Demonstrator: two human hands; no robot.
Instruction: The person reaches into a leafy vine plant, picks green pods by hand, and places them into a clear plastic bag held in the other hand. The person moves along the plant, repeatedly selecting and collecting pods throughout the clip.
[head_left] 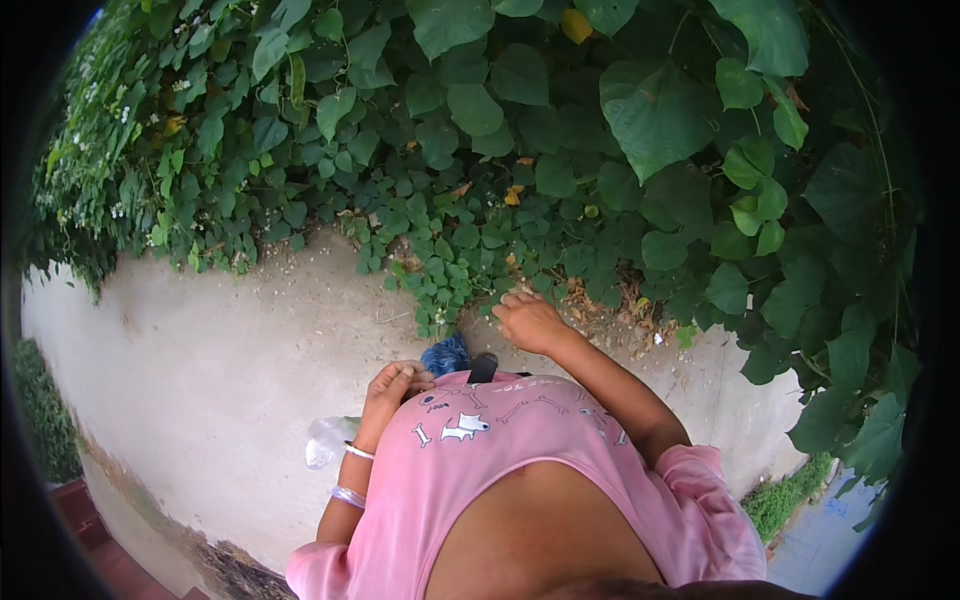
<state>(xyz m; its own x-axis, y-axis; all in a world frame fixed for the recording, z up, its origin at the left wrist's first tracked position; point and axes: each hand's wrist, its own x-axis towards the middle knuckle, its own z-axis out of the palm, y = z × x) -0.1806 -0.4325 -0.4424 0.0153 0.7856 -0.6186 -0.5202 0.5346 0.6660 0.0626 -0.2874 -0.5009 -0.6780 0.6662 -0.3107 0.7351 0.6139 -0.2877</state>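
My left hand (398, 381) is close to my body at the front of the pink shirt (440, 470). Its fingers are curled together in a pinch, and what is in them, if anything, is hidden. Just beyond it lies something blue and crumpled (445, 355), perhaps cloth or a bag. Farther forward and to the right, my right hand (529, 321) reaches to the lower edge of the green vine (435, 285). Its fingers are bent and closed among the low leaves. Whatever they grip is too small to make out.
Dense broad-leaved foliage (655, 115) hangs across the far side and right, with small white flowers at left. A pale concrete ground (200, 370) spreads below. Dry leaves (630, 300) lie beside my right hand. A clear plastic bag (328, 442) rests left of my left forearm.
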